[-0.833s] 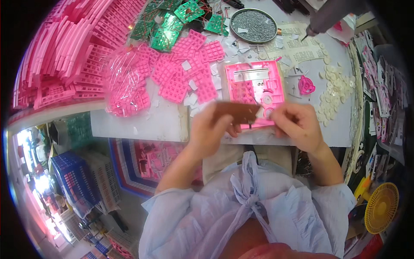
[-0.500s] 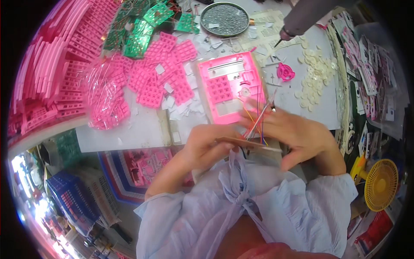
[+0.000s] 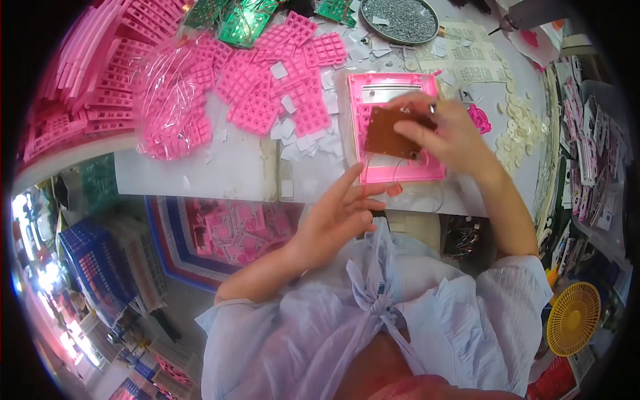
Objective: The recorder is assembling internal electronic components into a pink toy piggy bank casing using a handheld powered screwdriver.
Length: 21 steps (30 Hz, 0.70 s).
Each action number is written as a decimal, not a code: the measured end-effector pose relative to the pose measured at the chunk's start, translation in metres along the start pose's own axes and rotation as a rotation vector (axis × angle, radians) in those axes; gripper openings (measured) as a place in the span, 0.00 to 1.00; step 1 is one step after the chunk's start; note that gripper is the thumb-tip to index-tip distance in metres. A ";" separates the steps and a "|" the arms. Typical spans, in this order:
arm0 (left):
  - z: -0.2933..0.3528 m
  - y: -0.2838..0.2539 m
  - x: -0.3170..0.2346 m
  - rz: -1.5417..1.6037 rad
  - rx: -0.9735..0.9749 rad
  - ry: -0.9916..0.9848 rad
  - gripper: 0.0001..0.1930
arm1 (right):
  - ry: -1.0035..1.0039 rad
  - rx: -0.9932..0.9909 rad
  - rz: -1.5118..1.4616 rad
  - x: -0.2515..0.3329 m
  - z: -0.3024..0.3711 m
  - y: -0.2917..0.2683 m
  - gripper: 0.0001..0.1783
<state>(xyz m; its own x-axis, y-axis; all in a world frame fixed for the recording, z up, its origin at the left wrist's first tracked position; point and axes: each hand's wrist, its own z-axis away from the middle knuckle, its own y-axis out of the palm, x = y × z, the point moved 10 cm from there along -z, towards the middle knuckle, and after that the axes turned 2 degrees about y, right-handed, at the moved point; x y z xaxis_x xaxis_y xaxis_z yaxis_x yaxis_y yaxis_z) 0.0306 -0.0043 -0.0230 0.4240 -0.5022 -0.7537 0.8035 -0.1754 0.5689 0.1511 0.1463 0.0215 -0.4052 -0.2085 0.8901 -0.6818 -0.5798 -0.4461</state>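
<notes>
A brown circuit board [image 3: 389, 137] lies flat above the pink plastic housing [image 3: 400, 177], with my right hand [image 3: 447, 130] gripping its right side. Whether the board touches the housing I cannot tell. Thin wires run from its lower edge toward the front. My left hand [image 3: 333, 217] is by the housing's near left corner, fingers spread and holding nothing. A small red piece [image 3: 395, 190] hangs on a wire by its fingertips. Behind my right hand, a pink round part [image 3: 479, 119] shows partly.
Pink keypads [image 3: 287, 73] are heaped left of the housing beside a clear bag [image 3: 173, 107]. Green circuit boards [image 3: 247, 23] and a round tin of screws [image 3: 400, 20] stand at the back. Cream discs [image 3: 520, 130] and a grey screwdriver [image 3: 533, 15] are to the right.
The board has moved from near my chest to over the housing and turned flat. My left hand has let go of it; my right hand now grips it. The view has shifted.
</notes>
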 end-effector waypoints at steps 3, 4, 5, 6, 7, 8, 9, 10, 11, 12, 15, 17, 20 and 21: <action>0.008 0.001 -0.028 -0.896 0.053 0.206 0.32 | 0.030 0.117 -0.030 -0.013 -0.025 0.002 0.16; 0.009 -0.003 -0.036 -0.998 0.006 0.213 0.30 | -0.004 0.098 0.043 -0.012 -0.029 0.003 0.16; 0.009 -0.007 -0.045 -1.100 -0.042 0.221 0.28 | -0.040 0.078 0.117 -0.012 -0.033 0.004 0.16; 0.009 -0.011 -0.053 -1.203 -0.089 0.228 0.26 | -0.075 0.058 0.192 -0.010 -0.035 0.005 0.16; 0.007 -0.015 -0.061 -1.224 -0.120 0.246 0.24 | -0.061 0.058 0.218 -0.010 -0.035 0.004 0.16; 0.007 -0.020 -0.069 -1.247 -0.160 0.262 0.22 | -0.053 0.063 0.241 -0.006 -0.036 0.004 0.16; 0.005 -0.025 -0.075 -1.271 -0.198 0.277 0.21 | -0.044 0.066 0.264 -0.005 -0.037 0.004 0.16; 0.001 -0.023 -0.078 -1.291 -0.185 0.320 0.21 | -0.059 0.063 0.307 -0.006 -0.037 0.005 0.17; -0.005 -0.022 -0.082 -1.312 -0.173 0.369 0.21 | -0.077 0.059 0.354 -0.006 -0.039 0.006 0.18; -0.012 -0.020 -0.085 -1.331 -0.162 0.415 0.21 | -0.093 0.056 0.399 -0.006 -0.039 0.007 0.19; -0.037 0.018 -0.095 -1.559 -0.051 0.747 0.23 | -0.110 -0.021 0.656 0.013 -0.036 0.006 0.23; -0.048 0.021 -0.077 -1.736 0.006 0.705 0.26 | -0.170 -0.310 0.832 0.032 -0.029 -0.010 0.25; -0.052 0.024 -0.067 -1.851 0.034 0.661 0.30 | -0.222 -0.439 0.856 0.040 -0.008 -0.014 0.27; -0.053 0.024 -0.068 -1.866 0.028 0.655 0.31 | -0.239 -0.432 0.827 0.041 -0.002 -0.013 0.27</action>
<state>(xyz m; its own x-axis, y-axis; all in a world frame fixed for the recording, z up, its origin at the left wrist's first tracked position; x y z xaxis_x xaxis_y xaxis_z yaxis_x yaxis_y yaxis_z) 0.0431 0.0706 0.0245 -0.7235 0.6232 -0.2969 0.3517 -0.0373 -0.9354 0.1425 0.1467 0.0634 -0.7562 -0.6036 0.2527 -0.4209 0.1531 -0.8941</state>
